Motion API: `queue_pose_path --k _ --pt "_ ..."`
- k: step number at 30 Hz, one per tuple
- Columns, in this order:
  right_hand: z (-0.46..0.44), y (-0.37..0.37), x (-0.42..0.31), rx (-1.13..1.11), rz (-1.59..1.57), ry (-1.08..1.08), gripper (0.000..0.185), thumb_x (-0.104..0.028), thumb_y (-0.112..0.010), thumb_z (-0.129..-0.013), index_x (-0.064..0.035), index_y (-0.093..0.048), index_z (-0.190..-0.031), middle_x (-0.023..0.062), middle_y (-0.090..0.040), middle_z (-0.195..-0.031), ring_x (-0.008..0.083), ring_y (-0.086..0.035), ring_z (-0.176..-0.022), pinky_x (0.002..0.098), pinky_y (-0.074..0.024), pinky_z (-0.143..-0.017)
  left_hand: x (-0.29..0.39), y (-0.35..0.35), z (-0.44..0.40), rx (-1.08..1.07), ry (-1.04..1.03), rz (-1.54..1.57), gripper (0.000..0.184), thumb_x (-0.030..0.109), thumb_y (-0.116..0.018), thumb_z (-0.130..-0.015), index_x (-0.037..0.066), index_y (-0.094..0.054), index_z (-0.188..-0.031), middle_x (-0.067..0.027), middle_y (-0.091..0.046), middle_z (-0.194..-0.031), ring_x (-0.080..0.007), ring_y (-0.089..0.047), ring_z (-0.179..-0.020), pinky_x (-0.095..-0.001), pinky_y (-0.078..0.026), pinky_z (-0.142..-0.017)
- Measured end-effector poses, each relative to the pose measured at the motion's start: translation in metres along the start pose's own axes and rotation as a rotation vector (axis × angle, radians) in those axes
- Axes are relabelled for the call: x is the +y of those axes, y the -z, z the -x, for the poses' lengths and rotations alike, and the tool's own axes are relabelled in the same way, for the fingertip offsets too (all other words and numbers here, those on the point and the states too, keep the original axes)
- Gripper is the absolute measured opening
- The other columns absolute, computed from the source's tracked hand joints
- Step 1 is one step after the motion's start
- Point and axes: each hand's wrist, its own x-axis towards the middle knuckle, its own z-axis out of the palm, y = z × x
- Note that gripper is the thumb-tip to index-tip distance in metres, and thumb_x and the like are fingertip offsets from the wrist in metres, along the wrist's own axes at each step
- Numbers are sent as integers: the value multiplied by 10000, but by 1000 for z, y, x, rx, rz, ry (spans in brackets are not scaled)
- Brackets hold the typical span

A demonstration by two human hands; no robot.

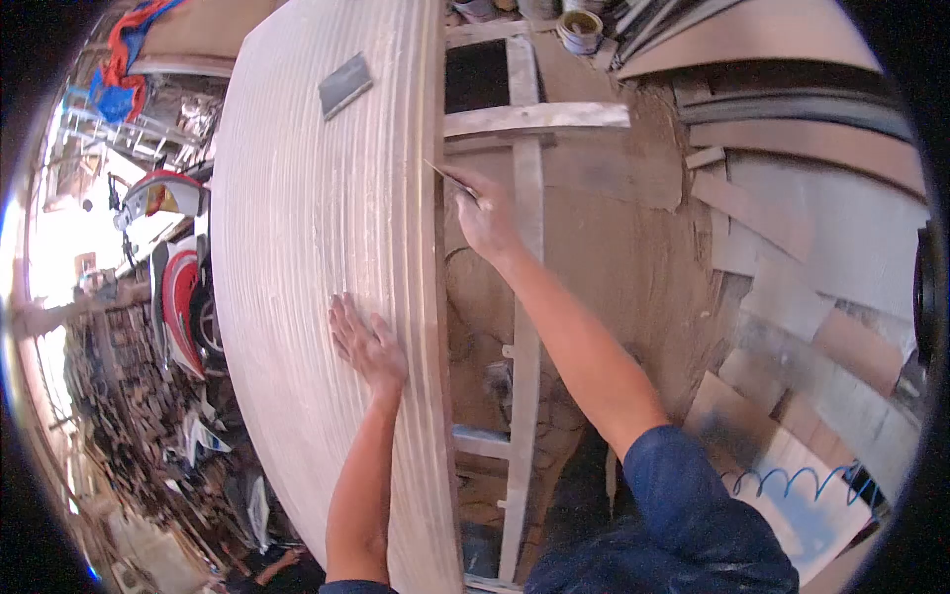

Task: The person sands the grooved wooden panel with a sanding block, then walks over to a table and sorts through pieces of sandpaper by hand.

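Observation:
A long pale wooden panel [297, 198] with raised parallel ribs lies in front of me. My left hand [368, 345] rests flat on its ribbed face, fingers stretched out. Over by the panel's right edge, my right hand [487, 213] is closed around a thin pointed tool [447, 177]. Its slender tip reaches over the edge strip; whether it touches the wood, I cannot tell, and the fingers hide most of its handle. Farther up the panel lies a dark grey rectangular piece [345, 86], which looks like sandpaper or a sanding pad.
A pale support frame [526, 247] stands under and right of the panel. Boards and offcuts [792, 287] lie along the right, with a coiled blue hose [802, 482]. An open can [580, 33] sits at the top. Left are a red and white motorcycle [180, 287] and stacked wood [119, 386].

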Motion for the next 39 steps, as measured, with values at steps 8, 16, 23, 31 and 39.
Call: queue_pose_path --k 8,16,23,31,39 --pt "67 -28 -3 104 78 54 413 125 -518 -836 -32 -640 -1199 153 -664 -1068 261 -642 -1006 345 -497 -916 -1 7 -6 68 -69 -7 583 230 -450 -944 55 -326 -1486 -154 -287 -1555 -348 -211 -1451 -495 -116 -1177" --pt "146 -51 -17 73 15 -40 420 155 -498 -855 5 -613 -1231 128 -635 -1181 221 -597 -1138 319 -435 -1006 -3 6 -9 108 -72 -38 589 229 -463 -926 73 -338 -1480 -140 -306 -1547 -347 -237 -1439 -499 -137 -1174" --pt "223 -29 -8 -274 -58 -279 417 146 -497 -837 -1 -630 -1204 151 -653 -1180 254 -610 -1126 319 -440 -999 -9 6 -9 114 -72 -1 598 240 -498 -912 69 -364 -1469 -136 -291 -1559 -337 -233 -1446 -486 -145 -1179" --pt "18 0 32 377 239 53 504 -113 -655 -853 35 -490 -1306 162 -532 -1296 269 -497 -1206 380 -346 -1066 -34 -6 -2 188 -56 10 668 287 -575 -855 82 -409 -1469 -86 -324 -1566 -237 -218 -1475 -418 -81 -1196" --pt "89 -21 -37 215 71 -709 433 -216 -582 -911 49 -576 -1253 99 -607 -1218 261 -555 -1092 398 -445 -941 11 23 -1 -78 90 178 745 350 -527 -869 42 -289 -1504 -149 -172 -1601 -325 -97 -1489 -509 -32 -1207"
